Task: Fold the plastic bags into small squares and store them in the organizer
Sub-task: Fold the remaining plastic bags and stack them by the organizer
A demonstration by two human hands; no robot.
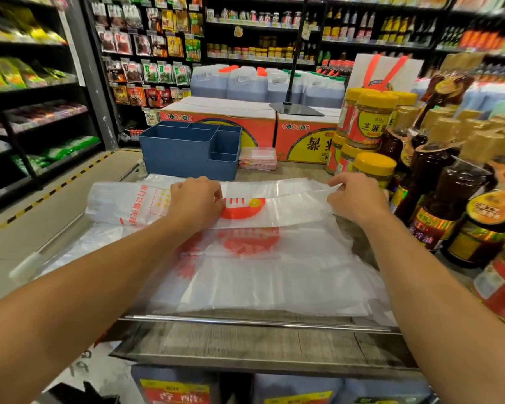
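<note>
both hands pinching the top plastic bag (274,211) near the table's (245,342) far edge: left hand (197,201), right hand (354,196). blue organizer (187,153) sits just behind.

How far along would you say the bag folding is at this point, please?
Early. Both the left hand and right hand grip the top plastic bag, partly folded lengthwise. More bags lie flat beneath, and no bags show in the blue organizer.

Bright, even overhead shop light with soft, faint shadows. Glare streaks the chrome rail (257,321) at the counter's near edge and sheens the translucent white plastic bags (263,275). Wide-angle bending curves the dark stocked shelves (32,91); edges blur, centre stays sharp.
</note>
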